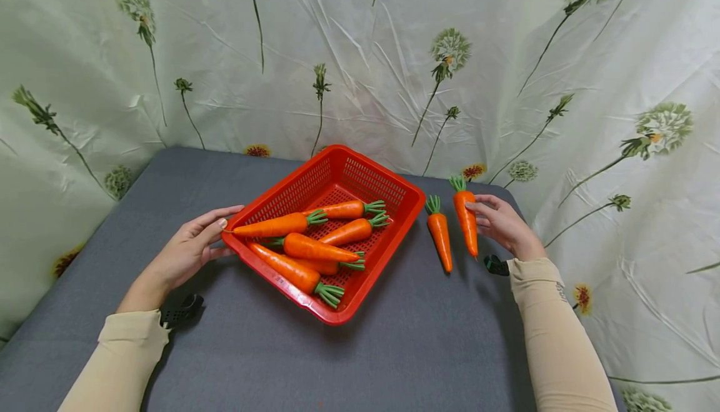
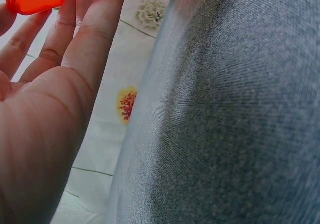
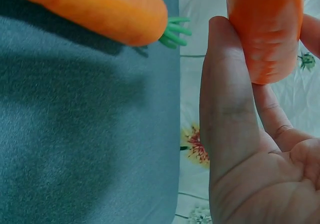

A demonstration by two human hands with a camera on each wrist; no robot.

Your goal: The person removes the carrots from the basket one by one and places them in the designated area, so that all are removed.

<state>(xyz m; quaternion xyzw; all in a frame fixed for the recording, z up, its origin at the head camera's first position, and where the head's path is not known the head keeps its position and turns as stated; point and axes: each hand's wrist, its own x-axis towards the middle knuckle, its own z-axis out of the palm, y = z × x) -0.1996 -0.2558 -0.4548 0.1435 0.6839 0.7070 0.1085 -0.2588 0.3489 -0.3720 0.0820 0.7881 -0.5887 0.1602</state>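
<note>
My left hand (image 1: 185, 251) grips the left corner of a red plastic basket (image 1: 381, 269), thumb over the rim and fingers beneath it. Slotted walls surround several orange carrots with short green tops, one carrot (image 1: 270, 225) pointing its tip at that corner. To the right of the basket, my right hand (image 1: 502, 223) pinches another carrot (image 1: 465, 215) between thumb and fingers, green top away from me. In the right wrist view the thick end of this held carrot (image 3: 267, 34) shows between the fingers. A loose carrot (image 1: 440, 237) lies between it and the basket.
A grey cloth-covered table (image 1: 416, 343) carries everything. Behind it and along both sides hangs a pale curtain (image 1: 371, 80) printed with dandelions. The table's far right corner lies just past the right hand. Black wrist devices (image 1: 182, 311) sit at both cuffs.
</note>
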